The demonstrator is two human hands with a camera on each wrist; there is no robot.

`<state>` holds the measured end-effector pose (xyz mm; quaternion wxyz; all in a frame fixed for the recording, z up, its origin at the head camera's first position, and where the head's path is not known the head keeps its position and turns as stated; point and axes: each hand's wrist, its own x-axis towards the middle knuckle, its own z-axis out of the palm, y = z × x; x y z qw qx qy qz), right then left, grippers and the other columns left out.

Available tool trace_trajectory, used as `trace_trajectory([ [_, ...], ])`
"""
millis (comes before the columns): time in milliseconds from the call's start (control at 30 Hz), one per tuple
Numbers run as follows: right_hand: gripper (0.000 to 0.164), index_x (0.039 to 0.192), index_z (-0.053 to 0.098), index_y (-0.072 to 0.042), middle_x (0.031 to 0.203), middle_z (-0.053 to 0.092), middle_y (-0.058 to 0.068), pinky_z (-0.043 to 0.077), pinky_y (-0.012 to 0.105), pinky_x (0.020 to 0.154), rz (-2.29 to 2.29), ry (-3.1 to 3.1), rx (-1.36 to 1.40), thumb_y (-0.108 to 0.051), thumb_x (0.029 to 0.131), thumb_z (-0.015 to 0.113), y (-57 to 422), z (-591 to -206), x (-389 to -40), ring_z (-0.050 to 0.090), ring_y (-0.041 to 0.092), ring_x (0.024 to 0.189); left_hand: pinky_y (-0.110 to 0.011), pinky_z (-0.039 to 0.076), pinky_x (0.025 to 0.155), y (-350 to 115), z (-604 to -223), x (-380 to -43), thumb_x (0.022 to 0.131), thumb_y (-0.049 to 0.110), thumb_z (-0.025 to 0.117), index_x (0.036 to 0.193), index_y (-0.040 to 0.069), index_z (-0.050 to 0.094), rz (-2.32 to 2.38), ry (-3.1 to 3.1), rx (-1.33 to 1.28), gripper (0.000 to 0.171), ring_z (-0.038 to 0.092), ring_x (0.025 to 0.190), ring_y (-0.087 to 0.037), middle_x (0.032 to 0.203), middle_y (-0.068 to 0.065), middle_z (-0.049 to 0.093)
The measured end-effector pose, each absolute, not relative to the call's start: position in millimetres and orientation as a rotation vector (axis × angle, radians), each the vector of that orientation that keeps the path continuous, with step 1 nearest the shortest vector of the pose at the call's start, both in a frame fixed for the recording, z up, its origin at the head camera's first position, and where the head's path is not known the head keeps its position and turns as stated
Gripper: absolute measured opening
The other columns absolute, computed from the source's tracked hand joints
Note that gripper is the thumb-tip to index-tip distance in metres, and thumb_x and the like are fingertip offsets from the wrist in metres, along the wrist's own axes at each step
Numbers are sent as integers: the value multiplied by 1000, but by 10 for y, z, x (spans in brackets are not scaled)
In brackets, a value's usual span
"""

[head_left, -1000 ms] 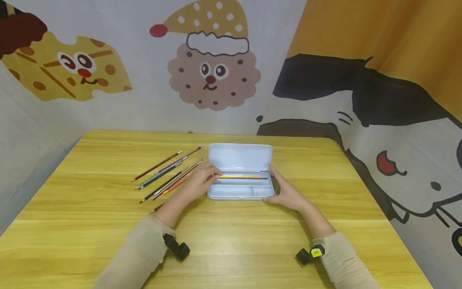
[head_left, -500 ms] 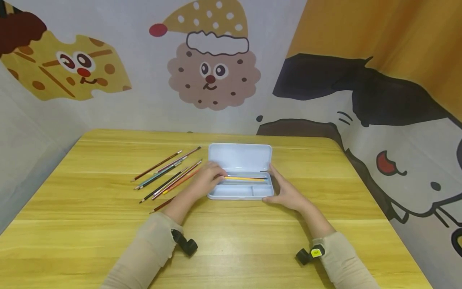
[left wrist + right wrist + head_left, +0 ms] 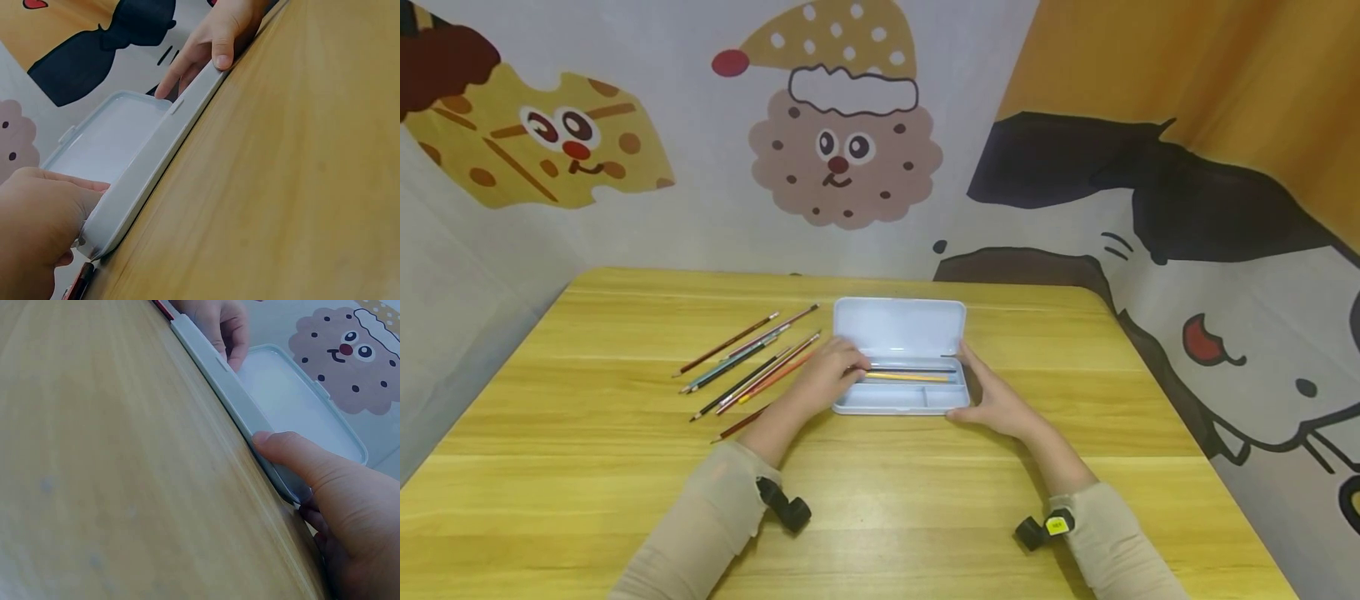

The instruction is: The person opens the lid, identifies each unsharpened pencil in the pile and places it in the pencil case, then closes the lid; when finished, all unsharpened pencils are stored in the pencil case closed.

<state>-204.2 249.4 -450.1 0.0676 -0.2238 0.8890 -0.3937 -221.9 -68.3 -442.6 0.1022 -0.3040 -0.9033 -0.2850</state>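
Observation:
A pale blue pencil case lies on the table with its lid raised at the back. In its long rear compartment lie a yellow pencil and a dark pencil. My left hand reaches over the case's left end, fingers bent down inside at the pencils' left ends; the fingertips are hidden, so I cannot tell whether they pinch one. My right hand holds the case's right end, thumb on the front wall and fingers around the back corner.
Several loose pencils lie slantwise left of the case, and a dark red pencil is partly beneath the left forearm. The wooden table runs back to a cartoon-printed cloth.
The left hand has shifted slightly right, further over the case. The yellow pencil has moved forward in the rear compartment and now lies in front of the dark one. The right hand stays put.

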Motion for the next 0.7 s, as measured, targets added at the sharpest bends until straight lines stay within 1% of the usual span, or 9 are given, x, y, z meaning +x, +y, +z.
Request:
trace_trajectory([
  [133,118,155,1,-20,152,28,12,10,51,112,-1184,2678,-668,-34,72,85,2489,-4503,-2044,17,29,141,-35,44,89,-697,-4447,-2207,86,8,71,94,8,72,-870,-2646,-885,8,54,98,-21,97,-3,64],
  [300,119,155,2,-21,152,28,12,10,52,112,-1179,2681,-661,-35,72,85,2488,-4510,-2043,17,30,141,-36,47,86,-727,-4412,-2151,84,5,72,97,4,72,-998,-2577,-844,13,57,95,-22,96,-5,65],
  [333,119,155,1,-21,152,27,12,10,52,112,-1178,2681,-661,-35,72,85,2489,-4513,-2044,17,30,141,-37,47,87,-737,-4395,-2132,84,5,73,97,3,71,-1028,-2564,-834,13,57,95,-22,95,-5,65],
  [400,119,155,1,-21,152,28,12,10,52,112,-1176,2683,-662,-35,72,85,2490,-4518,-2045,17,30,141,-41,44,94,-763,-4370,-2098,83,4,73,97,2,71,-1065,-2535,-823,15,57,95,-23,94,-5,66],
  [533,119,155,1,-21,152,28,12,10,51,112,-1182,2683,-666,-34,72,85,2492,-4529,-2058,17,29,141,-43,45,92,-844,-4334,-2016,83,4,74,99,1,71,-1124,-2499,-809,17,58,92,-23,95,-6,66],
  [567,119,155,1,-22,152,28,12,10,51,112,-1183,2683,-667,-34,72,85,2492,-4530,-2060,17,29,141,-43,46,90,-870,-4331,-1996,83,4,74,100,1,71,-1136,-2483,-807,17,58,93,-24,95,-8,67],
  [633,119,155,1,-22,152,28,12,10,51,112,-1183,2684,-669,-34,72,85,2494,-4534,-2064,17,29,141,-45,45,92,-928,-4328,-1958,83,4,74,101,0,71,-1160,-2452,-806,19,59,101,-29,95,-9,67],
  [667,119,155,1,-22,151,28,12,10,50,112,-1183,2684,-670,-35,72,85,2494,-4535,-2065,17,28,141,-47,42,95,-958,-4328,-1942,82,3,75,100,0,71,-1164,-2430,-810,19,59,104,-31,95,-10,67],
  [700,119,155,1,-22,151,28,12,10,50,112,-1181,2685,-670,-35,72,85,2496,-4535,-2065,17,28,141,-47,43,93,-989,-4326,-1921,82,4,75,99,0,72,-1165,-2419,-802,18,60,103,-31,99,-12,68],
])
